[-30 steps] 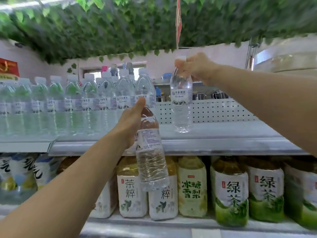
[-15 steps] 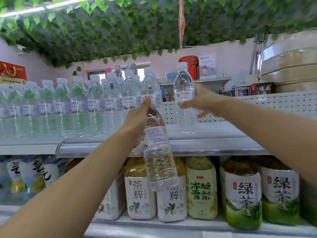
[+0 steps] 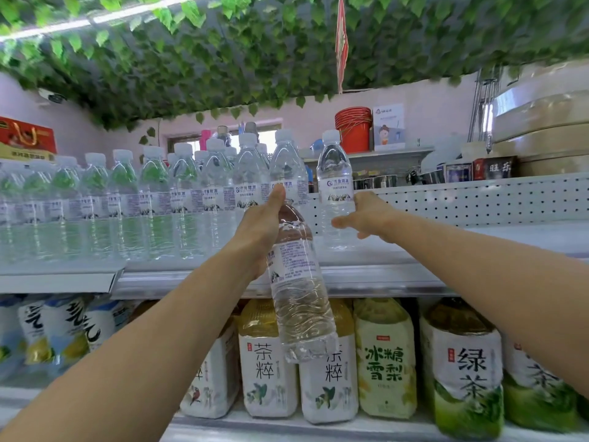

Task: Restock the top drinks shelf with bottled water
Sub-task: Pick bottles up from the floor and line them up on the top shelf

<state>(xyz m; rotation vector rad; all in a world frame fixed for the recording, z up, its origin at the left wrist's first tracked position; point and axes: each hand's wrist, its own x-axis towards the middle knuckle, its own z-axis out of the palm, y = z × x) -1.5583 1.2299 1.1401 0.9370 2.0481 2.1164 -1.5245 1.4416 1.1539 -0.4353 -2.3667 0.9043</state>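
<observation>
Placed water bottle [image 3: 334, 193]: upright on top shelf [image 3: 382, 275], just right of the water row [image 3: 159, 202].
Change: a second ago the right hand carried it by the cap; now it stands alone.
Right hand [image 3: 366, 215]: fingers loose against its right side, no grip.
Left hand [image 3: 261, 231]: grips held water bottle [image 3: 299, 298] at the shoulder, hanging in front of tea bottles [image 3: 385, 355].
Meaning: one stocked; held one likely next.

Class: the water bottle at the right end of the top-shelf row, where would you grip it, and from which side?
Probably round the labelled middle of the end bottle, coming from the right: it stands upright, the row of bottles crowds its left, and bare shelf lies rightward.
</observation>
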